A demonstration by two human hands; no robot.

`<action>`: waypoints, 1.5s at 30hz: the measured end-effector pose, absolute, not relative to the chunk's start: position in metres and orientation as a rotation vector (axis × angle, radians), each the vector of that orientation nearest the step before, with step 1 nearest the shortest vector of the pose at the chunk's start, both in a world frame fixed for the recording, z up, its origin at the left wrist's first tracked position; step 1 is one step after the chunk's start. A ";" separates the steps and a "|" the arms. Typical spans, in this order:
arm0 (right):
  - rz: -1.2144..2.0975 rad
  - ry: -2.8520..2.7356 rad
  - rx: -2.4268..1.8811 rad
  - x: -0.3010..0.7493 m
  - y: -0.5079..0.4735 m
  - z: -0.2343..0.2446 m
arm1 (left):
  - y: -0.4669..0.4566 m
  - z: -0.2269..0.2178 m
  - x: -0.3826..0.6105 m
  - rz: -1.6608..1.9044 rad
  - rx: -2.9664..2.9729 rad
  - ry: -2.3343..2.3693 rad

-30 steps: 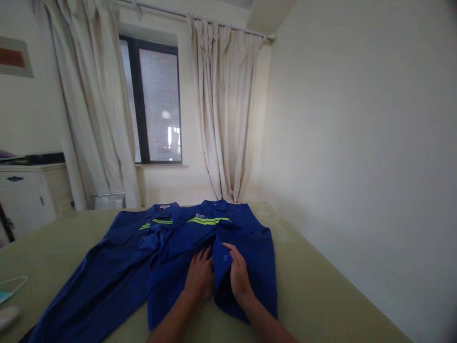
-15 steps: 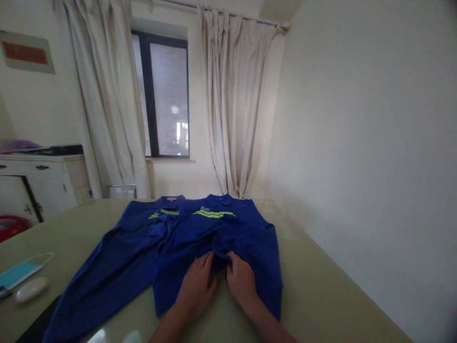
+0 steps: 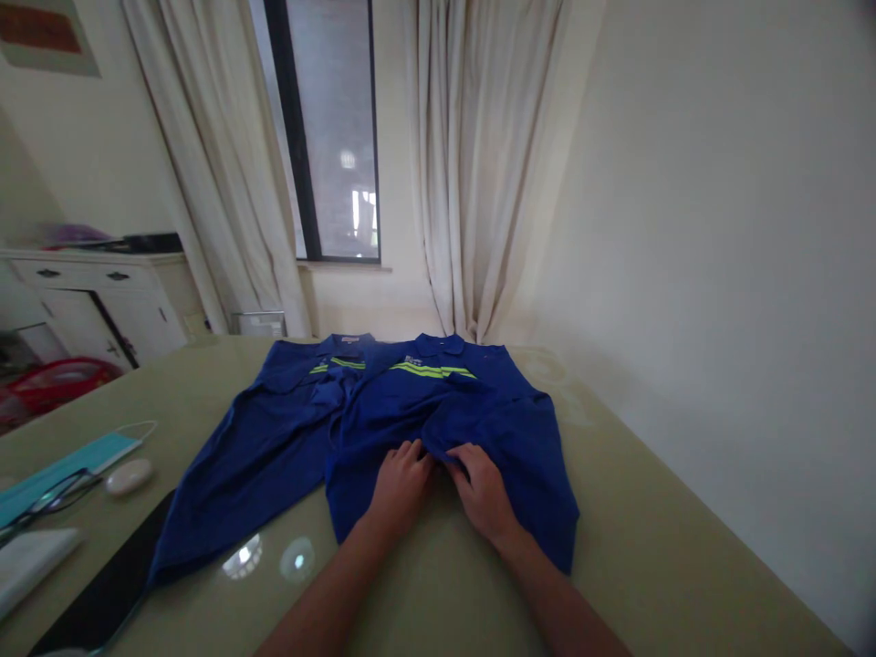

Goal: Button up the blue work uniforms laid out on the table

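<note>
A blue work jacket (image 3: 383, 411) with yellow-green reflective stripes lies spread on the glossy table (image 3: 636, 529), collar toward the window. My left hand (image 3: 401, 484) and my right hand (image 3: 483, 488) rest side by side on its lower front, near the hem. Both have their fingers curled over a fold of the blue cloth between them. The left sleeve of the jacket stretches out toward the near left.
On the table's left lie a blue face mask (image 3: 65, 465), a white mouse (image 3: 129, 475), glasses (image 3: 47, 497), a dark flat slab (image 3: 109, 593) and a white object (image 3: 27, 566). A white cabinet (image 3: 102, 297), curtains and window stand behind. A wall runs along the right.
The raised flap of cloth held between my hands has come down and is bunched under my fingers. The camera has tilted down and the left side of the table has come into view.
</note>
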State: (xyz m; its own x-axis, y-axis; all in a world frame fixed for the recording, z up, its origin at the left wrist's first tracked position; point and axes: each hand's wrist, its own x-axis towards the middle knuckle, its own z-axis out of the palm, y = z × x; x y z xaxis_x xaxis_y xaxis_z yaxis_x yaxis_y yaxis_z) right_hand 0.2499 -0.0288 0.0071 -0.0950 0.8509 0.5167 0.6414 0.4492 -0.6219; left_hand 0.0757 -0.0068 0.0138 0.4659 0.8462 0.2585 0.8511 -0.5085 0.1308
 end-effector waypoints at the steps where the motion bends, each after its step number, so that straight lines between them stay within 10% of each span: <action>1: 0.284 -1.812 -1.287 0.250 -0.029 0.007 | -0.007 0.013 0.075 -0.479 -2.673 -1.528; 10: 0.042 -1.636 -1.275 0.266 -0.037 0.027 | -0.003 0.005 0.068 -1.133 -2.557 -1.558; 31: 0.310 -1.725 -1.197 0.258 -0.041 0.021 | -0.009 0.000 0.067 -1.412 -2.793 -1.396; 45: 0.333 -1.793 -1.138 0.257 -0.043 0.016 | -0.009 0.011 0.051 -0.799 -3.260 -1.235</action>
State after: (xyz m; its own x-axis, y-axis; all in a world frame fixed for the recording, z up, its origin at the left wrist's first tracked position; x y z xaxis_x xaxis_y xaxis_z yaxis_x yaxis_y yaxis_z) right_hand 0.2574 -0.0428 0.0160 -0.1134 0.8130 0.5712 0.5538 0.5290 -0.6430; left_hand 0.0513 -0.0089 0.0113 0.6773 0.6945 0.2428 0.5061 -0.6793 0.5315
